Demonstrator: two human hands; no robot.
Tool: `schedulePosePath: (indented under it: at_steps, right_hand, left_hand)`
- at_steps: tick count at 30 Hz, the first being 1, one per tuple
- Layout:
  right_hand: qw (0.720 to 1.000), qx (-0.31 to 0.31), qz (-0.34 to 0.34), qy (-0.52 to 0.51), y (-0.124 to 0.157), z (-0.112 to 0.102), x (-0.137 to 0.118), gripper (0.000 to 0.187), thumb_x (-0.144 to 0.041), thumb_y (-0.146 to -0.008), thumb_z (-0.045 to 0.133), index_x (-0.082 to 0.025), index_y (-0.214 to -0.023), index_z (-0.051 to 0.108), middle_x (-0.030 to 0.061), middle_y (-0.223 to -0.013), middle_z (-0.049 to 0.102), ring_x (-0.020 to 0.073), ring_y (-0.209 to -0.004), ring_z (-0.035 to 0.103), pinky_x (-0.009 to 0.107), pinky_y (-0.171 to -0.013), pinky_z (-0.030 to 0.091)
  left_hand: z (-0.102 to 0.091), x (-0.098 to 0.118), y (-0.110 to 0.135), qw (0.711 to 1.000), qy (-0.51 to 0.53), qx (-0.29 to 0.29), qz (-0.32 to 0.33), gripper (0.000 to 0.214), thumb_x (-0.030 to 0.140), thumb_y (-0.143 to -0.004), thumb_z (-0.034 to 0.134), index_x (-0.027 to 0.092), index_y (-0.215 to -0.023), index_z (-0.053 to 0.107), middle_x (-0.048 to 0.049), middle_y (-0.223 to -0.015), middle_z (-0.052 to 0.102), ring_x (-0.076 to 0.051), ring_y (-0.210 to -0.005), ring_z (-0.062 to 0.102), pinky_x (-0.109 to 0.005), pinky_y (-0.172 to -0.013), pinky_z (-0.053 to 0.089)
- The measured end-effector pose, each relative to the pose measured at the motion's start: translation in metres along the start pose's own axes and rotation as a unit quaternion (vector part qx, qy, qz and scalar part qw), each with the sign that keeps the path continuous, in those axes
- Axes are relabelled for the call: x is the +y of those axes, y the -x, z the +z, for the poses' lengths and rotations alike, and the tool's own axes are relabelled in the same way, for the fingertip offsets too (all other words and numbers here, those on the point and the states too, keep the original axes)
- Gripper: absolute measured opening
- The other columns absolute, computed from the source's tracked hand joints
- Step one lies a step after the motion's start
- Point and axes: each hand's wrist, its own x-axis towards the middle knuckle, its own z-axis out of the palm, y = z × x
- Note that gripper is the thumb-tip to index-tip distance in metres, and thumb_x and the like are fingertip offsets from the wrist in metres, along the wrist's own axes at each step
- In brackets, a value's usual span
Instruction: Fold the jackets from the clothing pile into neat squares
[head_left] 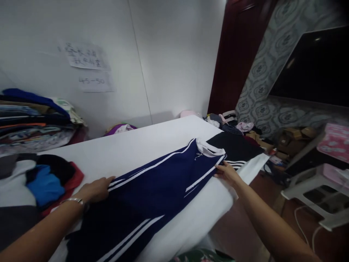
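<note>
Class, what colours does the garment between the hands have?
The garment is dark blue with white stripes, clearest in the head view.

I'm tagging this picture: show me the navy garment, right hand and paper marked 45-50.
Navy garment [158,182]: head view, middle of its dark fabric.
Right hand [228,172]: head view, back of the hand.
Paper marked 45-50 [94,81]: head view, on its handwritten numbers.

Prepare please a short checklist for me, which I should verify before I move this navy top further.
1. Left hand at one edge of the navy top: ok.
2. Right hand at the opposite edge, near the collar: ok.
3. Firm grip by both hands: cannot tell.
4. Whole top in view: not ok, the picture's lower border cuts it off.
5. Top apart from the black garment: cannot tell, they lie very close near the collar.
</note>
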Motion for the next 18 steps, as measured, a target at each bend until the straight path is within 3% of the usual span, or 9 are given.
schedulePosePath:
  at_steps: [2,3,5,8,11,14,16,18]
  right_hand:
    - [0.988,0.066,-0.072,0.117,-0.003,-0.011,-0.008,0.047,-0.028,-0.073,0.068,-0.021,-0.117,0.054,0.0063,-0.097,0.066,0.0197,-0.074,0.066,0.035,-0.061,0.057]
    - [0.966,0.113,-0.137,0.186,-0.007,-0.015,-0.013,0.050,-0.031,-0.073,0.066,-0.021,-0.121,0.053,0.0081,-0.104,0.065,0.0212,-0.080,0.066,0.037,-0.065,0.057]
    - [0.893,0.169,-0.281,0.309,-0.015,-0.018,-0.026,0.050,-0.034,-0.077,0.062,-0.020,-0.124,0.054,0.0109,-0.116,0.061,0.0240,-0.095,0.062,0.039,-0.078,0.054]
    - [0.796,0.110,-0.405,0.435,-0.030,-0.001,-0.043,0.039,-0.032,-0.084,0.053,-0.016,-0.120,0.059,0.0131,-0.122,0.059,0.0247,-0.112,0.055,0.038,-0.095,0.045]
    - [0.736,0.035,-0.365,0.569,-0.039,0.030,-0.046,0.031,-0.023,-0.084,0.054,-0.014,-0.112,0.064,0.0146,-0.116,0.063,0.0253,-0.109,0.055,0.036,-0.097,0.041]
    - [0.699,-0.054,-0.301,0.646,-0.040,0.048,-0.032,0.022,-0.016,-0.084,0.053,-0.016,-0.097,0.070,0.0119,-0.100,0.068,0.0233,-0.100,0.059,0.032,-0.092,0.041]
    - [0.697,-0.104,-0.304,0.640,-0.037,0.048,-0.020,0.024,-0.013,-0.085,0.050,-0.018,-0.094,0.072,0.0100,-0.101,0.069,0.0214,-0.100,0.060,0.030,-0.092,0.041]
    - [0.718,-0.132,-0.308,0.610,-0.034,0.042,-0.013,0.028,-0.012,-0.084,0.050,-0.019,-0.099,0.072,0.0083,-0.107,0.069,0.0212,-0.104,0.059,0.030,-0.094,0.041]
  left_hand:
    - [0.004,0.001,0.009,0.999,-0.033,-0.011,0.019,0.067,0.003,-0.066,0.045,0.019,-0.131,0.055,-0.0132,-0.123,0.065,-0.029,-0.101,0.066,-0.042,-0.081,0.050]
    - [0.006,0.004,0.015,0.998,-0.039,0.010,0.040,0.068,0.003,-0.068,0.042,0.017,-0.135,0.051,-0.0140,-0.132,0.059,-0.029,-0.112,0.061,-0.045,-0.090,0.047]
    - [0.014,0.013,0.029,0.992,-0.027,0.084,0.087,0.062,0.009,-0.075,0.040,0.014,-0.136,0.049,-0.0136,-0.138,0.053,-0.026,-0.123,0.052,-0.045,-0.102,0.039]
    - [0.036,0.033,0.048,0.980,-0.003,0.137,0.142,0.051,0.030,-0.084,0.041,0.017,-0.132,0.054,-0.0120,-0.142,0.050,-0.026,-0.131,0.045,-0.044,-0.107,0.036]
    - [0.057,0.045,0.062,0.976,-0.020,0.120,0.181,0.042,0.029,-0.085,0.039,0.023,-0.117,0.065,-0.0088,-0.139,0.053,-0.029,-0.136,0.038,-0.051,-0.108,0.033]
    - [0.065,0.050,0.067,0.977,-0.046,0.097,0.183,0.042,0.024,-0.086,0.037,0.025,-0.112,0.068,-0.0068,-0.140,0.053,-0.030,-0.139,0.032,-0.054,-0.110,0.028]
    - [0.066,0.051,0.067,0.980,-0.050,0.109,0.156,0.044,0.028,-0.087,0.038,0.024,-0.122,0.064,-0.0078,-0.146,0.045,-0.030,-0.141,0.028,-0.051,-0.110,0.028]
    - [0.065,0.054,0.066,0.983,-0.045,0.123,0.130,0.048,0.033,-0.087,0.038,0.021,-0.130,0.058,-0.0102,-0.150,0.039,-0.031,-0.142,0.025,-0.050,-0.110,0.029]
